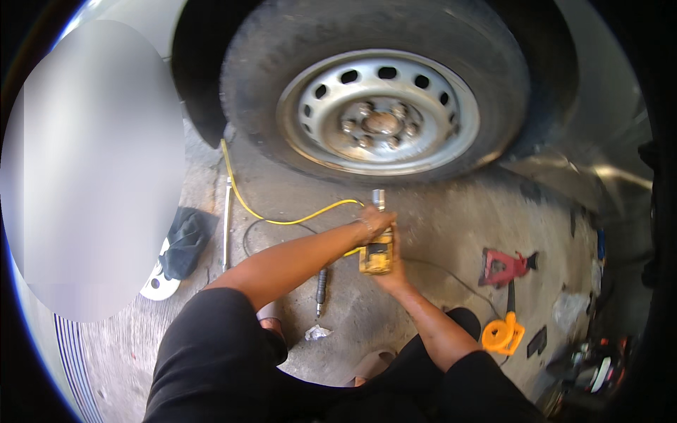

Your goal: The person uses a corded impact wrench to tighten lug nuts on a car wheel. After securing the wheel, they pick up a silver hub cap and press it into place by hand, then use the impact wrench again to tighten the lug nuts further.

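Between my arms is a yellow and black impact wrench [376,259], with a silver socket [379,199] on its front end pointing at the wheel. My left hand [376,220] is closed over the front part of the tool. Along its right side, my right hand [393,271] grips it; most of those fingers are hidden behind the tool. Just ahead, apart from the socket, stands a large tyre [261,63] on a silver steel wheel [317,134]. Several lug nuts [364,141] ring the rusty hub centre [381,123].
A yellow cable [282,222] runs across the concrete floor on the left, near a long metal bar [227,225] and a dark cloth [187,243]. A black-handled tool [321,289] lies near my feet. To the right are a red jack stand [504,266] and an orange blower-like tool [502,335].
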A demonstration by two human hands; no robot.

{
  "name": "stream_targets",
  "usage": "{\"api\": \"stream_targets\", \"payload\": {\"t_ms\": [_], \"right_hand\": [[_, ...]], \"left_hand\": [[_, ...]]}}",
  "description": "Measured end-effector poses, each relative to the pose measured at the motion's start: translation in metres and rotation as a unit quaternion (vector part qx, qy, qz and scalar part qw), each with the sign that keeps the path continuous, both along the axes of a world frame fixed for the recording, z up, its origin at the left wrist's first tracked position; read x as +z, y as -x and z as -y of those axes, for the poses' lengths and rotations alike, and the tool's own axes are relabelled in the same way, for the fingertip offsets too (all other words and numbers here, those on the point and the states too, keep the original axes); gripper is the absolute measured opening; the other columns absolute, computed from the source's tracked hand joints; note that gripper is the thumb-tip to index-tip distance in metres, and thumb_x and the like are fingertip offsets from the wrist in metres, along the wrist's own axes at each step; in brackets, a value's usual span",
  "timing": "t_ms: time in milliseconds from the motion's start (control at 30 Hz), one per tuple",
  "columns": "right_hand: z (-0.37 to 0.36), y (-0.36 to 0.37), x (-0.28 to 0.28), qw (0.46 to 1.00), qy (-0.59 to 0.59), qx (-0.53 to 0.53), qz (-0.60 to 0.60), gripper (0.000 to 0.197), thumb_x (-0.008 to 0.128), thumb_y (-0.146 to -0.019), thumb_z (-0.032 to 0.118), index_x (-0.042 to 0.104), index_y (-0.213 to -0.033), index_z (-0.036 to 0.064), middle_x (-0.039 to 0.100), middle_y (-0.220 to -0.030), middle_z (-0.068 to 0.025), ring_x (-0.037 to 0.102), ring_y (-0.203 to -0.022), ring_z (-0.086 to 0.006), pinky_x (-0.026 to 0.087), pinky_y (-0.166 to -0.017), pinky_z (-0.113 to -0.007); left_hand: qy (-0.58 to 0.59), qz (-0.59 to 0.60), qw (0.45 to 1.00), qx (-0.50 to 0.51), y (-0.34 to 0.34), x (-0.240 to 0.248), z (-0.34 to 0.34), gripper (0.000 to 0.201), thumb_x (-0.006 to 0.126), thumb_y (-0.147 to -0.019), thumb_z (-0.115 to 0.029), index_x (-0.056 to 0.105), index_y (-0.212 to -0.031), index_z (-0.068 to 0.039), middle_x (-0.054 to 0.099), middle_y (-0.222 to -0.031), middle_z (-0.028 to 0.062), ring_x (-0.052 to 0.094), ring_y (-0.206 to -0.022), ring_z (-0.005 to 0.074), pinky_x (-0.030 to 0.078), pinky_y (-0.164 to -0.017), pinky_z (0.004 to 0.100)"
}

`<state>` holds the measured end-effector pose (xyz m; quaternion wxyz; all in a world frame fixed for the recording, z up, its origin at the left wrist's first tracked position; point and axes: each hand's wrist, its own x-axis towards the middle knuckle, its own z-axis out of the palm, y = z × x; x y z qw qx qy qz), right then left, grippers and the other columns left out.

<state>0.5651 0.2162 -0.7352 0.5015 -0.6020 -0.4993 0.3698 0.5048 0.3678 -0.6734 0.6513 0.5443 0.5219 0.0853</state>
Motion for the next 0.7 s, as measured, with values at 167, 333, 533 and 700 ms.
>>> {"api": "stream_targets", "payload": {"t_ms": [167, 333, 533, 700], "right_hand": [[0.054, 0.023, -0.001, 0.961, 0.151, 0.17, 0.155, 0.112, 0.08, -0.078, 0.026, 0.004, -0.158, 0.0097, 0.027, -0.154, -0.027, 0.04, -0.138, -0.037, 0.04, -0.112, -0.042], [0.032, -0.003, 0.017, 0.952, 0.175, 0.241, 0.07, 0.095, 0.07, -0.08, 0.009, 0.013, -0.156, 0.01, 0.065, -0.111, -0.0263, 0.065, -0.099, -0.0368, 0.053, -0.085, -0.044], [0.005, -0.039, 0.051, 0.977, 0.137, 0.052, 0.154, 0.049, 0.072, -0.073, 0.014, 0.063, -0.121, 0.0072, 0.068, -0.108, -0.022, 0.065, -0.104, -0.0387, 0.052, -0.087, -0.047], [-0.002, -0.024, 0.044, 0.979, 0.194, 0.0, 0.062, 0.041, 0.071, -0.078, 0.018, 0.059, -0.112, -0.0018, 0.067, -0.105, -0.0281, 0.066, -0.102, -0.0412, 0.053, -0.083, -0.047]], "left_hand": [[-0.099, -0.195, 0.975, -0.029, 0.035, -0.079, 0.058, 0.051, 0.07, -0.076, -0.023, 0.057, -0.115, 0.007, 0.067, -0.107, 0.0292, 0.067, -0.1, 0.0429, 0.054, -0.084, 0.0481], [-0.375, -0.227, 0.841, -0.317, 0.077, -0.113, 0.035, 0.028, 0.06, -0.088, -0.021, 0.065, -0.102, 0.002, 0.069, -0.093, 0.0197, 0.067, -0.084, 0.0331, 0.052, -0.072, 0.0473], [-0.225, -0.044, 0.964, -0.137, 0.081, -0.098, 0.05, 0.036, 0.055, -0.091, -0.026, 0.064, -0.107, 0.006, 0.07, -0.101, 0.0225, 0.067, -0.088, 0.0295, 0.051, -0.077, 0.044], [-0.317, -0.207, 0.904, -0.199, 0.08, -0.116, 0.046, 0.042, 0.061, -0.091, -0.034, 0.062, -0.109, 0.004, 0.069, -0.097, 0.0255, 0.066, -0.095, 0.0419, 0.048, -0.081, 0.0521]]}}
